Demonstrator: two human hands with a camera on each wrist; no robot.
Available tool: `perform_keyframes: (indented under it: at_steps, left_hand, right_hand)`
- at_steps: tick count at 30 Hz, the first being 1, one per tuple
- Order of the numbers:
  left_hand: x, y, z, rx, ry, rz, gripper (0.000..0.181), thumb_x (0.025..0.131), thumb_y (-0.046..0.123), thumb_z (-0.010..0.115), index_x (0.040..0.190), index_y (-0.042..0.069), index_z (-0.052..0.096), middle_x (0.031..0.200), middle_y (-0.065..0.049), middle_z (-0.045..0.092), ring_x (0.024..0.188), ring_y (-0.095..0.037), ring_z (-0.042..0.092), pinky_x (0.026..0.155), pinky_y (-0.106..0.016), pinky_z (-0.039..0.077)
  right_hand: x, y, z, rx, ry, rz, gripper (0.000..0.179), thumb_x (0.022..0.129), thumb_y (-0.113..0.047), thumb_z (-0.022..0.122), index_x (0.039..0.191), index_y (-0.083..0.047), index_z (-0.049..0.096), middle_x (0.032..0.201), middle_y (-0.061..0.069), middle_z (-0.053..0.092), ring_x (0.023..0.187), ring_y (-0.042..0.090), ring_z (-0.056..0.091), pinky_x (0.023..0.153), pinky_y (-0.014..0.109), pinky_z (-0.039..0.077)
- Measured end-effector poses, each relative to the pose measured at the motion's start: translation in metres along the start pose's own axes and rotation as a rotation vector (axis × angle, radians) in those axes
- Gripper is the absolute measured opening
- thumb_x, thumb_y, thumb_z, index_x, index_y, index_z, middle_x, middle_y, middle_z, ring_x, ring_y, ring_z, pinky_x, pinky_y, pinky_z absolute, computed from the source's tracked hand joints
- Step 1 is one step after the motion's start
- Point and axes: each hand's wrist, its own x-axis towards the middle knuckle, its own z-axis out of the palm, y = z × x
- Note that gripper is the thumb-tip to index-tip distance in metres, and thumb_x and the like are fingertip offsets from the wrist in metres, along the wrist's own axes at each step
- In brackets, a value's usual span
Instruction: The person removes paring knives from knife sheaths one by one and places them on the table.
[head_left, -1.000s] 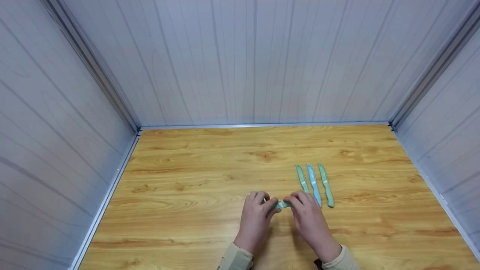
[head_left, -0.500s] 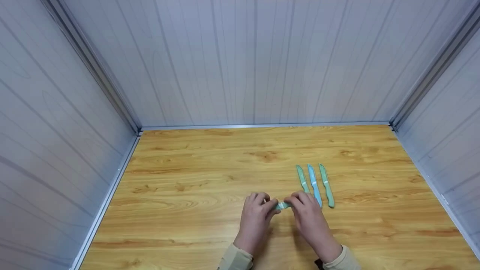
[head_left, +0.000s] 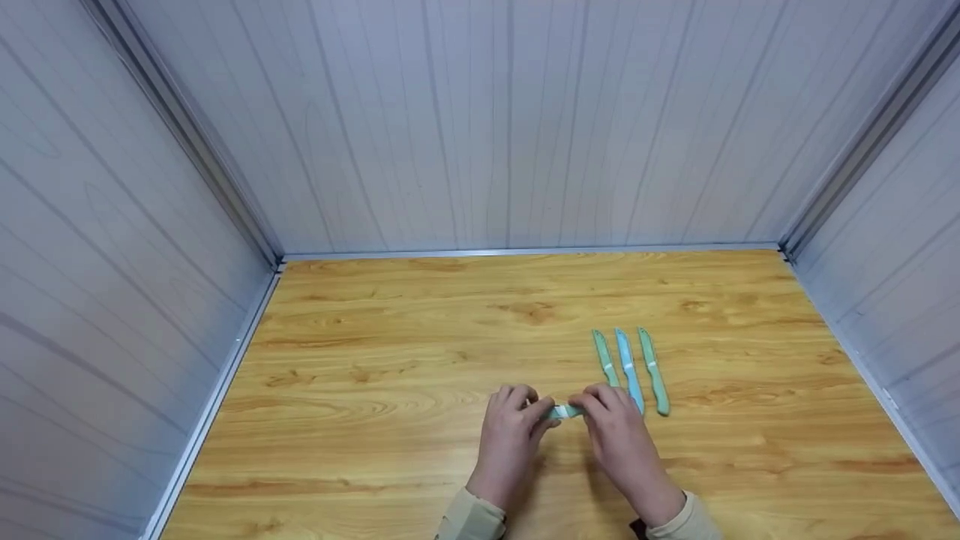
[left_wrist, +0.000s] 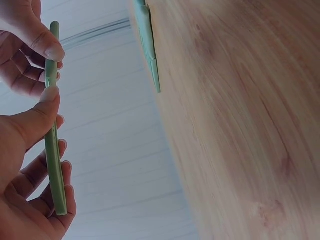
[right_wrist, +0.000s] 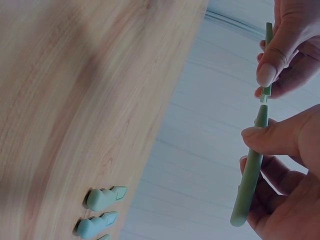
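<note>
Both hands hold one small green knife (head_left: 564,412) crosswise above the table. The left hand (head_left: 508,435) pinches its green blade end (left_wrist: 56,175), which looks like a blade cover. My right hand (head_left: 621,446) grips the smooth green handle (right_wrist: 247,187), thumb along it. A short pale neck (right_wrist: 263,99) shows between the two hands. Beyond the right hand lie three more knives side by side: a green one (head_left: 603,352), a blue one (head_left: 625,356) and another green one (head_left: 652,371). The right hand partly hides the lower ends of the nearer two in the head view.
The wood-grain table (head_left: 375,337) is enclosed by a pale back wall (head_left: 480,135), a left wall (head_left: 112,300) and a right wall (head_left: 900,285). Metal strips run along the edges where walls and table meet.
</note>
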Motion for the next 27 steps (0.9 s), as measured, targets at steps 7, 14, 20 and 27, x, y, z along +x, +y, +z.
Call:
perform_keyframes:
  at_steps: [7,14,20,27]
  left_hand:
    - [-0.0003,0.0006,0.0000,0.008,-0.018,-0.010,0.017,0.081,0.030,0.073,0.093,0.019,0.075,0.091,0.008,0.053,0.082,-0.011,0.043,0.073,-0.028,0.040]
    - [-0.0006,0.0022,-0.0012,0.008,-0.041,-0.032,0.018,0.081,0.029,0.073,0.096,0.020,0.075,0.092,0.008,0.053,0.082,-0.011,0.043,0.073,-0.028,0.039]
    - [-0.0012,0.0026,-0.0015,0.024,-0.041,-0.032,0.018,0.082,0.032,0.072,0.096,0.020,0.075,0.092,0.008,0.052,0.082,-0.011,0.043,0.072,-0.027,0.039]
    - [-0.0012,0.0014,-0.0010,0.015,-0.042,-0.042,0.019,0.082,0.032,0.071,0.097,0.020,0.075,0.093,0.009,0.052,0.083,-0.010,0.043,0.073,-0.027,0.039]
  right_hand:
    - [-0.0003,-0.0002,0.0002,-0.004,-0.006,0.006,0.024,0.082,0.005,0.070,0.097,-0.014,0.068,0.096,-0.004,0.054,0.088,0.019,0.052,0.079,0.038,0.045]
    - [0.0000,0.0008,0.0009,-0.007,0.004,-0.004,0.025,0.082,0.006,0.070,0.097,-0.014,0.069,0.097,-0.004,0.055,0.089,0.019,0.053,0.078,0.038,0.045]
    - [-0.0002,0.0009,0.0005,-0.010,0.006,-0.002,0.024,0.082,0.006,0.070,0.097,-0.013,0.069,0.097,-0.004,0.055,0.091,0.019,0.053,0.080,0.040,0.045]
    - [-0.0001,0.0007,-0.0005,-0.003,-0.026,0.028,0.023,0.085,0.004,0.068,0.099,-0.014,0.069,0.098,-0.005,0.055,0.091,0.018,0.053,0.081,0.038,0.044]
